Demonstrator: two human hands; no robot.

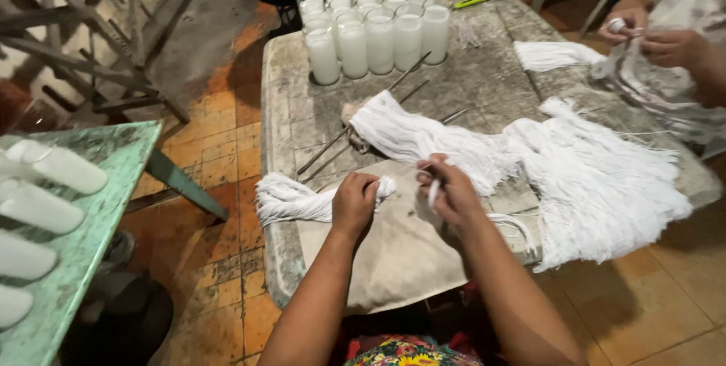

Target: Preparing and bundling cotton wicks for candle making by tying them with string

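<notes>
Bundle of white wick strings [291,200]: lies on the table edge, its right end gripped in the left hand [354,201], the loose end trailing out to that hand's left and over the table's rim.

Left hand: clenched around the bundle's end, knuckles up.

Single white wick [433,192]: a short strand pinched in the fingers of the right hand [451,190], hanging down from them.

Right hand: closed in a pinch on the strand, just beside the left hand, the two apart.

Beige cloth [393,252]: spread under both hands, hanging off the near table edge.

Large heap of white wicks [597,177]: to the right of the right hand, fanned across the table; a second thick hank [408,135] lies just beyond both hands.

Thin metal rods [355,135]: several, lying slantwise beyond the left hand, partly under the hank.

Glass candles filled with white wax [374,33]: a cluster standing upright at the far side, well apart from the hands.

Stone-grey table [287,94]: worn top, bearing all of the above.

Another person's hands [650,33]: far right, working with white string, a small pile of wicks [552,54] beside them.

Green table [91,207]: well to the left of the left hand, with white candles [45,200] lying on their sides.
</notes>
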